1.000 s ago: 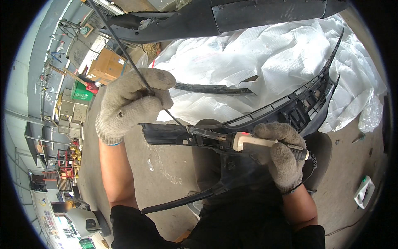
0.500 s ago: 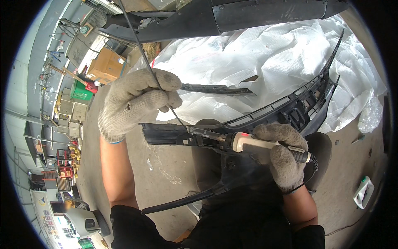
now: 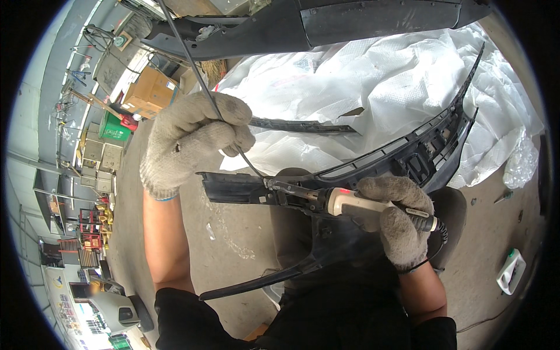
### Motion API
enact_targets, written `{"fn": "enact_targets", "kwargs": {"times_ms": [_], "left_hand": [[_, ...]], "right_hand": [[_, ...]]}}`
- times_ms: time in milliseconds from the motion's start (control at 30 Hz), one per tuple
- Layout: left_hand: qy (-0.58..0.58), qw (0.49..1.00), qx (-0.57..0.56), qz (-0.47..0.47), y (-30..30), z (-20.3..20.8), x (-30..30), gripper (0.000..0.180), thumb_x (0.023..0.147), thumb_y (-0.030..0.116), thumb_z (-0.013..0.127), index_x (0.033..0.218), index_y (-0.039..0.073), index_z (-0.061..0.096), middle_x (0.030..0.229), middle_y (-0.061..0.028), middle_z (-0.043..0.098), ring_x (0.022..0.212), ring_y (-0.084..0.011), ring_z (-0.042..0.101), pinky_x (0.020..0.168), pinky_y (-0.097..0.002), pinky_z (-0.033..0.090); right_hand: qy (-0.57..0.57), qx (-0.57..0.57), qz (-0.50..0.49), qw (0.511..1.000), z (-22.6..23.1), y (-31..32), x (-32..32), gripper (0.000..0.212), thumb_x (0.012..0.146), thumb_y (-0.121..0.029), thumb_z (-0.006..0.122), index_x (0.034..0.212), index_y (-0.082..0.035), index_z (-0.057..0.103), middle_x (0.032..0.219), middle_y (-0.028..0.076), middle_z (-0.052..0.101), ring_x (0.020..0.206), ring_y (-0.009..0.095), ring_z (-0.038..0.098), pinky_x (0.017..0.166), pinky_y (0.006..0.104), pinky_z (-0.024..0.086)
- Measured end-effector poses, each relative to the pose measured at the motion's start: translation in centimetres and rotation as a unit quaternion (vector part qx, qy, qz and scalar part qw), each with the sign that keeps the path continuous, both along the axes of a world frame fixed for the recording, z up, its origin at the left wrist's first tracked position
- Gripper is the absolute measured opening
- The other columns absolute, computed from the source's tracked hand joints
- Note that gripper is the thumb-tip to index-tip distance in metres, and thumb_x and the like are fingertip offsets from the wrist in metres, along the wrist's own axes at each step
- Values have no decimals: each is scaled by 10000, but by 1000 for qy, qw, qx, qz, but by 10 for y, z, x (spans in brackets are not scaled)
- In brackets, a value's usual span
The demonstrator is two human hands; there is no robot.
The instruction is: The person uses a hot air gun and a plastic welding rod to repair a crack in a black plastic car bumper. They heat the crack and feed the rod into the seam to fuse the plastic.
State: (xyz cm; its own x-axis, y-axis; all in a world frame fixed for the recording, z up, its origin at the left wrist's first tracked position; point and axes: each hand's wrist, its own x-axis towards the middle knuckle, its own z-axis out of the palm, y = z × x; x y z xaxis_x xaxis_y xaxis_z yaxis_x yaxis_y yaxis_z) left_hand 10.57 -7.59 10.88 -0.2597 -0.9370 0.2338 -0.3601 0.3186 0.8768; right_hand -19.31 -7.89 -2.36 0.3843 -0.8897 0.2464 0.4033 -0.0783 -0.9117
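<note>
A thin black plastic welding rod [image 3: 189, 57] is pinched between the thumb and fingers of my gloved left hand [image 3: 189, 140]. Its lower end meets a black car grille [image 3: 239, 189] near the left end of that part. My right hand [image 3: 405, 221], also gloved, is wrapped round a cream hot-air welding gun [image 3: 356, 203] with a black cable. The gun's metal nozzle [image 3: 291, 188] points left, its tip close to where the rod touches the plastic. The grille lies across my lap, its slatted far end [image 3: 449, 131] reaching up and right. Fingers and nozzle hide part of the contact spot.
White wrapping sheets [image 3: 303, 76] lie beyond the grille, with a black strip [image 3: 309, 125] on them. A large black bumper panel [image 3: 361, 26] spans the top. A white bottle [image 3: 512, 271] is on the floor at right; a cardboard box [image 3: 150, 92] stands at upper left.
My left hand has shifted slightly, and the rod's upper part leans a little further left. The lower part of the rod bends more near the grille. The gun looks almost still.
</note>
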Motion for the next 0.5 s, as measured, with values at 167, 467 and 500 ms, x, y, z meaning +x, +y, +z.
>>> {"fn": "enact_targets", "kwargs": {"times_ms": [167, 467, 500], "left_hand": [[8, 999, -45, 3, 0, 3, 10, 271, 910, 119, 598, 1106, -67, 572, 857, -170, 661, 722, -224, 660, 623, -315, 535], [103, 980, -136, 103, 5, 4, 37, 314, 965, 171, 529, 1207, -29, 520, 923, -154, 643, 836, -233, 642, 737, -326, 514], [124, 969, -153, 150, 5, 2, 35, 318, 967, 177, 530, 1213, -23, 521, 938, -152, 641, 842, -226, 639, 745, -325, 512]], "right_hand": [[-26, 33, -33, 999, -4, 3, 2, 408, 884, -381, 652, 1075, -21, 671, 953, 128, 691, 735, 162, 656, 634, 275, 539], [-31, 78, -40, 996, -4, 5, 1, 415, 898, -366, 635, 1088, 3, 629, 846, 112, 664, 609, 91, 581, 517, 216, 465], [-35, 82, -39, 995, -5, 5, 2, 411, 896, -363, 638, 1085, 2, 633, 850, 112, 665, 610, 90, 580, 517, 218, 467]]}}
